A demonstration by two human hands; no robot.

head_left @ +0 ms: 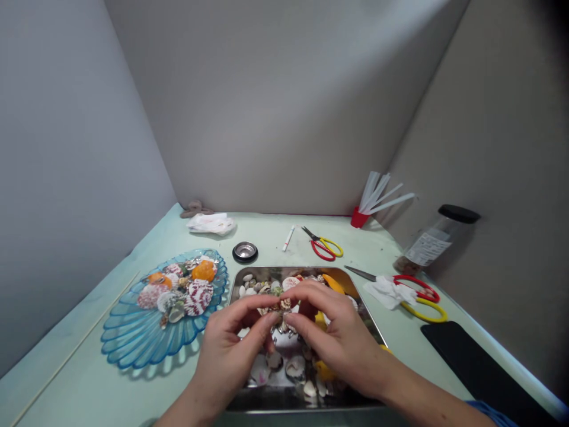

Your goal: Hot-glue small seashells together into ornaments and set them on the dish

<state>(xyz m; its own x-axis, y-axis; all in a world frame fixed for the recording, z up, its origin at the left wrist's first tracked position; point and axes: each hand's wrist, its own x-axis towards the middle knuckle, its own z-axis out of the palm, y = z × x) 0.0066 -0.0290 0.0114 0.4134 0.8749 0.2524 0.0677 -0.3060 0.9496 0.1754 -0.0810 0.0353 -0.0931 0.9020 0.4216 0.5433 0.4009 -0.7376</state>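
My left hand [237, 332] and my right hand [331, 332] meet above a metal tray [267, 402] of loose shells. Between their fingertips is a small brown-and-white spiral shell [285, 304], pinched from both sides; part of it is hidden by the fingers. Pale and silvery bits show just under the fingertips, and I cannot tell whether they are attached to it. In the tray lie small pale shells [248, 289], a white rounded shell [294, 369] and orange-yellow pieces [333, 283].
Left stands a blue shell-shaped dish [146, 347] holding several shells. Behind the tray are a round metal lid [245, 252], a white stick [288, 238] and small scissors [323, 244]. Larger scissors [427, 290], crumpled tissue [391, 293], a tilted jar [429, 246] and a black slab [471, 362] lie right.
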